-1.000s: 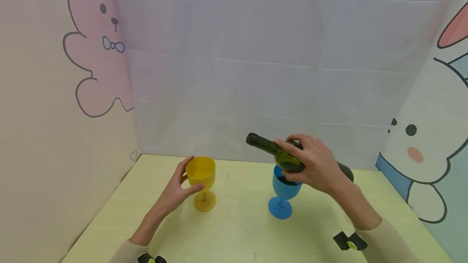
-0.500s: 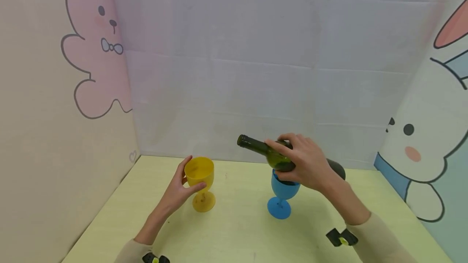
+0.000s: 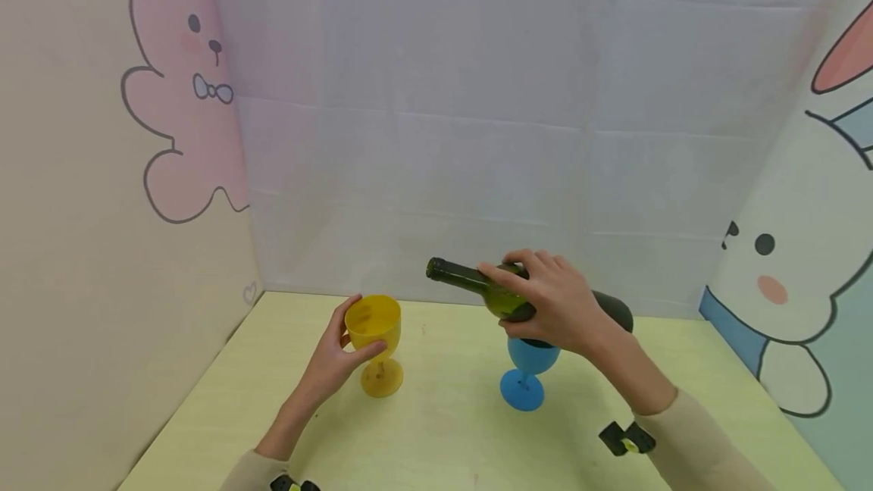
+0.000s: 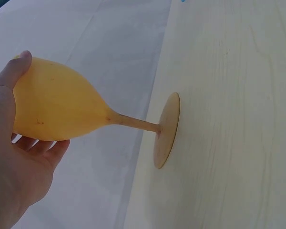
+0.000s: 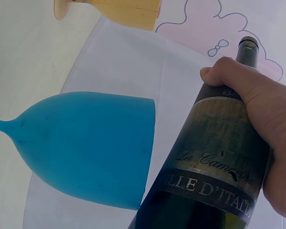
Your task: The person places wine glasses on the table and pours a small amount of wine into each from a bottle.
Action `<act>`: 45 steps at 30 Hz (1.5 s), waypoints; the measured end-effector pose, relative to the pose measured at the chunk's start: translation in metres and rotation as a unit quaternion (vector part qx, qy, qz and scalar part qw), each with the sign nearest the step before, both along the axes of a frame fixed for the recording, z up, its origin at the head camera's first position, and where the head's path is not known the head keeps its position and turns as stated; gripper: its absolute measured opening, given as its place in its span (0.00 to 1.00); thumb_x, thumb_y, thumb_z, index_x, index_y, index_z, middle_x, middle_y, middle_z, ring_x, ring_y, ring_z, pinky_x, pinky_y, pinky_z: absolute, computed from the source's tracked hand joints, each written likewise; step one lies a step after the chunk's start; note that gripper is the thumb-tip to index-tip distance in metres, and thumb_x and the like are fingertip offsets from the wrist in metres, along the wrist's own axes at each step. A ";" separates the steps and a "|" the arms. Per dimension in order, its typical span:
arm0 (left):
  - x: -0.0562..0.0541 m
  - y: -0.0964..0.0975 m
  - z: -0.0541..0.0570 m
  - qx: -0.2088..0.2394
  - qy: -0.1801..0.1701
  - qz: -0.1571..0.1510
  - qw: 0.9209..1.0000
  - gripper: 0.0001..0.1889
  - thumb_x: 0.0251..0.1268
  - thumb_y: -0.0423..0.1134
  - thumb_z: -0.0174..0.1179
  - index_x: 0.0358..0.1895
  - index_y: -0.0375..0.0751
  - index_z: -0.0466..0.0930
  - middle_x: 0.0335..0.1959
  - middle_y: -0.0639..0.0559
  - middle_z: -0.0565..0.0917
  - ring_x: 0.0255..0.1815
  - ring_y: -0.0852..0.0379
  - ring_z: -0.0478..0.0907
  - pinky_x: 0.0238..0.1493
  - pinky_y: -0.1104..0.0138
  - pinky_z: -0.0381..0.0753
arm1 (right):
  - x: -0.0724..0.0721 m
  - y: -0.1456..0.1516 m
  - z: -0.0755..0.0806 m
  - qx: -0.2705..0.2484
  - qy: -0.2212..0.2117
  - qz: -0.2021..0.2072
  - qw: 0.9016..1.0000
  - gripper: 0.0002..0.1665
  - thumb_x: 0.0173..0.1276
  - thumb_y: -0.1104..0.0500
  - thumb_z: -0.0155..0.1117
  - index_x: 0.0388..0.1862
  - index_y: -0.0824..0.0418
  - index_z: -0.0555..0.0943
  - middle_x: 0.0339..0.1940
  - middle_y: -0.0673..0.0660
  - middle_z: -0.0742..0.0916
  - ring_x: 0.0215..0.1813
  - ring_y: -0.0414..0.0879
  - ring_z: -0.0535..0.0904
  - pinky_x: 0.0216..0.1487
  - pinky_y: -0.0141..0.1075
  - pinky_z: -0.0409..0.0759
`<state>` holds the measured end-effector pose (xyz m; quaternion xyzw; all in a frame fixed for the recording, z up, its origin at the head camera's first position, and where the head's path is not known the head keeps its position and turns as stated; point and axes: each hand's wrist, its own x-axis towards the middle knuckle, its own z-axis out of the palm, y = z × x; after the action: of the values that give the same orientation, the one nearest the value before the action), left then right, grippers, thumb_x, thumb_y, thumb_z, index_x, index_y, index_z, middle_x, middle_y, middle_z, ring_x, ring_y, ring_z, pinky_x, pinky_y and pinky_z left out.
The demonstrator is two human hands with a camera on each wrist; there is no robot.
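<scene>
My left hand (image 3: 330,358) grips the bowl of a yellow plastic goblet (image 3: 382,330), thumb on the near side and fingers behind; its foot is at the tabletop in the left wrist view. My right hand (image 3: 562,309) holds a dark green wine bottle (image 3: 458,276) round its upper body. The bottle lies well over on its side, neck pointing left toward the yellow goblet and mouth slightly higher than the base. A label (image 5: 214,148) shows in the right wrist view. Below the bottle stands a blue goblet (image 3: 533,357), upright, its rim partly hidden by bottle and hand.
Both goblets stand on a pale wood-grain table (image 3: 436,430). A white creased sheet (image 3: 423,135) hangs behind it. Side walls with cartoon animals (image 3: 777,256) close in the left and right. Dark wrist mounts (image 3: 627,438) sit at the sleeves.
My right hand has carried the bottle leftward across the blue goblet, bringing its mouth nearer the yellow goblet. The left hand and both goblets have stayed in place.
</scene>
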<state>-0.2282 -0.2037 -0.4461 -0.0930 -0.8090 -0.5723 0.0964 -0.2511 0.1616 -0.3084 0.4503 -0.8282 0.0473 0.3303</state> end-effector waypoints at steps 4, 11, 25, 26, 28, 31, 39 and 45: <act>0.000 0.001 0.000 -0.002 0.000 0.005 1.000 0.47 0.58 0.46 0.72 0.77 0.53 0.53 0.73 0.47 0.65 0.69 0.42 0.69 0.71 0.43 0.67 | -0.001 -0.004 0.001 0.011 -0.002 -0.002 1.000 0.50 0.49 0.43 0.79 0.72 0.43 0.69 0.56 0.59 0.79 0.48 0.52 0.77 0.43 0.46 0.78; 0.000 0.001 -0.001 0.000 -0.006 0.006 1.000 0.47 0.58 0.47 0.73 0.77 0.53 0.53 0.73 0.47 0.65 0.70 0.42 0.68 0.72 0.43 0.66 | -0.001 -0.012 0.003 0.033 -0.004 -0.007 0.999 0.49 0.49 0.43 0.79 0.72 0.43 0.71 0.57 0.58 0.79 0.49 0.52 0.76 0.44 0.46 0.77; 0.000 0.001 0.001 0.000 -0.005 0.008 1.000 0.47 0.57 0.47 0.73 0.77 0.51 0.53 0.72 0.48 0.66 0.69 0.45 0.68 0.72 0.44 0.67 | -0.007 -0.028 0.006 0.076 -0.013 -0.011 0.997 0.50 0.48 0.40 0.80 0.71 0.42 0.71 0.57 0.58 0.79 0.51 0.52 0.76 0.48 0.47 0.77; -0.001 0.001 0.001 -0.001 -0.006 0.010 1.000 0.47 0.57 0.47 0.73 0.77 0.51 0.53 0.72 0.49 0.66 0.69 0.45 0.68 0.72 0.45 0.67 | -0.007 -0.029 0.006 0.079 -0.012 -0.012 0.997 0.50 0.48 0.39 0.80 0.71 0.42 0.71 0.57 0.58 0.79 0.51 0.52 0.75 0.48 0.47 0.77; -0.001 0.001 0.000 -0.004 -0.007 0.010 1.000 0.47 0.57 0.47 0.73 0.77 0.51 0.53 0.72 0.49 0.65 0.69 0.45 0.68 0.72 0.45 0.67 | -0.008 -0.031 0.005 0.084 -0.011 -0.012 0.996 0.49 0.48 0.39 0.80 0.71 0.41 0.71 0.57 0.58 0.79 0.50 0.52 0.75 0.48 0.47 0.77; -0.002 0.001 -0.001 -0.004 -0.007 0.011 1.000 0.47 0.57 0.47 0.73 0.77 0.51 0.53 0.72 0.48 0.66 0.69 0.45 0.69 0.71 0.45 0.68 | -0.010 -0.033 0.005 0.097 -0.011 -0.015 0.995 0.49 0.49 0.38 0.79 0.71 0.41 0.71 0.57 0.57 0.79 0.50 0.52 0.75 0.49 0.47 0.77; -0.001 0.003 -0.002 0.005 -0.006 0.010 1.000 0.46 0.58 0.47 0.73 0.76 0.54 0.54 0.72 0.48 0.66 0.68 0.44 0.69 0.71 0.45 0.69 | -0.017 -0.037 0.001 0.121 -0.011 -0.014 0.992 0.50 0.49 0.37 0.79 0.72 0.39 0.70 0.57 0.56 0.79 0.49 0.51 0.75 0.49 0.46 0.77; -0.001 0.004 -0.002 0.010 -0.010 0.010 1.000 0.46 0.57 0.47 0.73 0.76 0.56 0.54 0.71 0.49 0.67 0.68 0.45 0.70 0.70 0.45 0.69 | -0.023 -0.039 0.000 0.123 -0.005 -0.003 0.992 0.49 0.48 0.40 0.79 0.71 0.39 0.71 0.57 0.56 0.79 0.48 0.51 0.75 0.48 0.45 0.77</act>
<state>-0.2293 -0.1999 -0.4476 -0.0780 -0.8052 -0.5801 0.0948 -0.2736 0.1228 -0.3086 0.4852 -0.8303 -0.0540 0.2686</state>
